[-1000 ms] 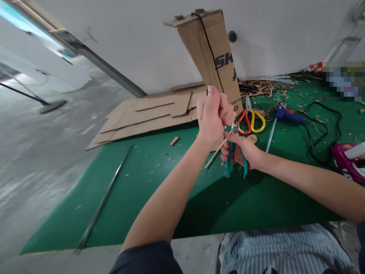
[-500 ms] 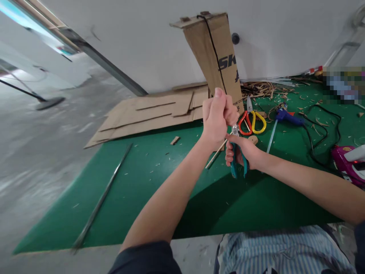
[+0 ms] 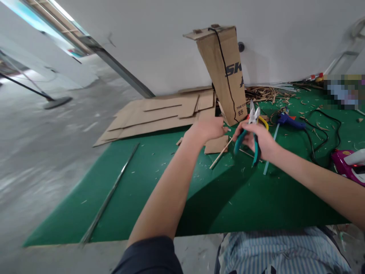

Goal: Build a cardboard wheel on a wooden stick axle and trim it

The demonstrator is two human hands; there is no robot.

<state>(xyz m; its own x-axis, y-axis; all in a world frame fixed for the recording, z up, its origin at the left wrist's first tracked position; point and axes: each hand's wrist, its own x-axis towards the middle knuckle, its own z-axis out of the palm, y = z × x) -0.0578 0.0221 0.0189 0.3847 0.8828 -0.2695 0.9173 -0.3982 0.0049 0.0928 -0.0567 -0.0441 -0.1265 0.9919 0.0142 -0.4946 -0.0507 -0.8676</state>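
Note:
My right hand (image 3: 256,140) is closed around teal-handled pliers (image 3: 256,150), whose jaws point up and are parted. To its left, my left hand (image 3: 207,130) reaches low over the table, fingers pressed together near a small pale piece; what they grip is too small to name. Just below that hand lie a small cardboard square (image 3: 215,145) and a thin wooden stick (image 3: 220,155). A tall cardboard structure (image 3: 228,72) with a black cord down its face stands behind both hands. Scissors with a yellow handle (image 3: 264,122) are partly hidden behind my right hand.
Flat cardboard sheets (image 3: 159,110) lie at the back left of the green table (image 3: 137,201). A bundle of thin wires (image 3: 111,192) is at left. On the right are a blue glue gun (image 3: 291,121), its black cable, and a magenta device (image 3: 346,165). Brown scraps (image 3: 262,93) line the wall.
My left hand has dropped from its raised fist down toward the table. My right hand has moved right with the pliers, whose jaws are now apart. The view has shifted slightly.

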